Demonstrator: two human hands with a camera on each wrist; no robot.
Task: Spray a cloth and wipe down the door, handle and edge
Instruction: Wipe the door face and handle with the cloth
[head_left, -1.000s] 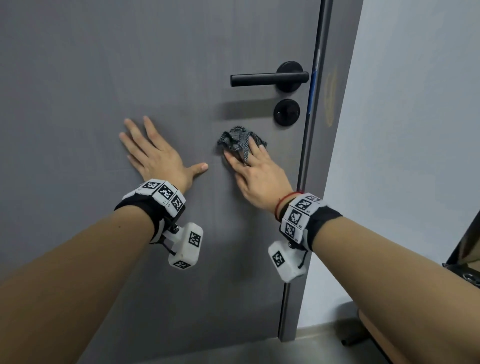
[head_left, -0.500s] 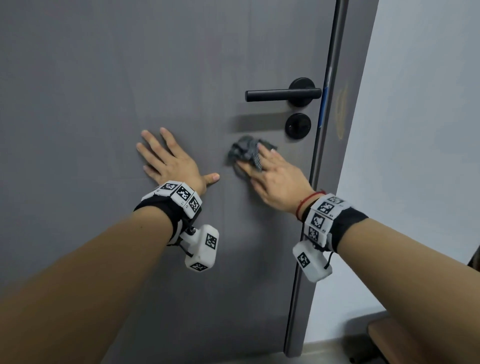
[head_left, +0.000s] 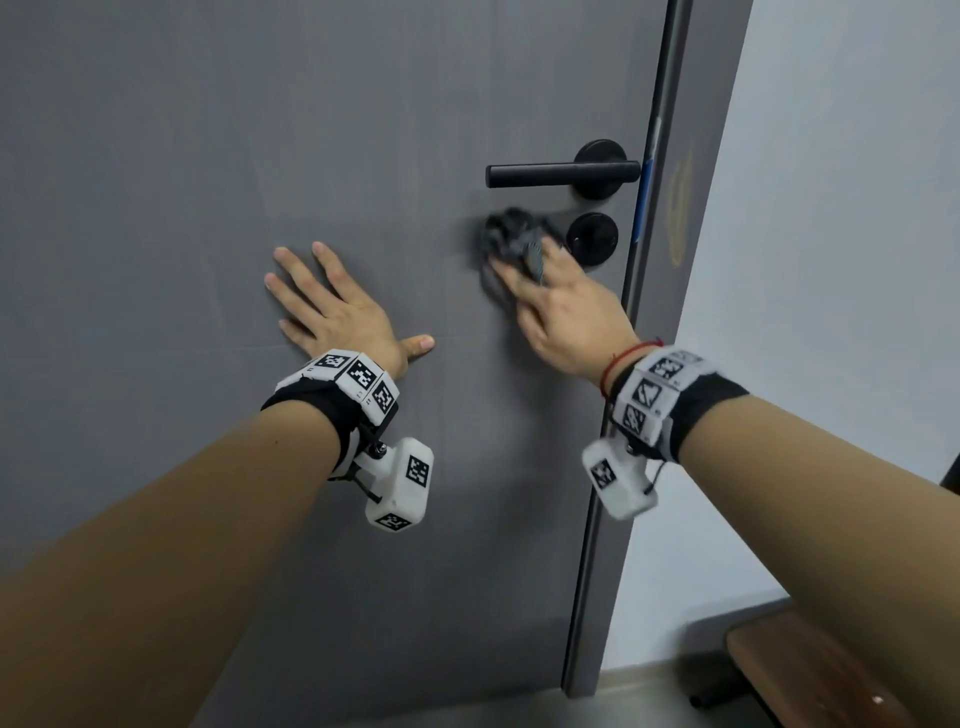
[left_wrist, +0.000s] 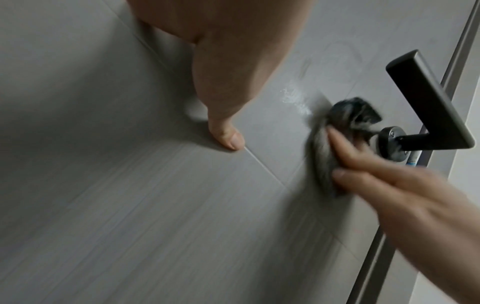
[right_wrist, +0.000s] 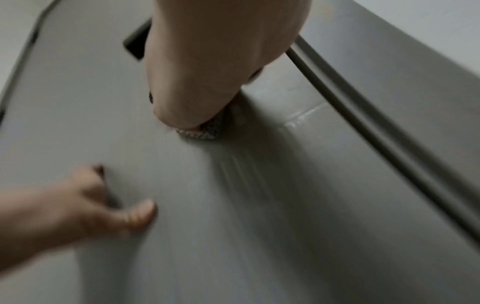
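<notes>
A grey door (head_left: 208, 156) fills the head view, with a black lever handle (head_left: 561, 174) and a round lock plate (head_left: 592, 238) near its right edge (head_left: 641, 270). My right hand (head_left: 561, 301) presses a crumpled dark grey cloth (head_left: 506, 236) flat against the door, just left of the lock plate and below the handle. Its fingers (left_wrist: 363, 164) lie straight over the cloth (left_wrist: 345, 117), which is blurred. My left hand (head_left: 332, 306) rests flat on the door further left, fingers spread, thumb (left_wrist: 226, 135) out. A bit of the cloth (right_wrist: 207, 131) shows under the right palm.
A wet streak (left_wrist: 296, 98) glistens on the door left of the cloth. A pale wall (head_left: 831, 260) stands right of the door frame. A brown wooden seat (head_left: 810, 675) sits low at the right, on the floor.
My right hand has slid the cloth upward, from below the lock plate to level with it, under the handle. The left hand stays flat on the door.
</notes>
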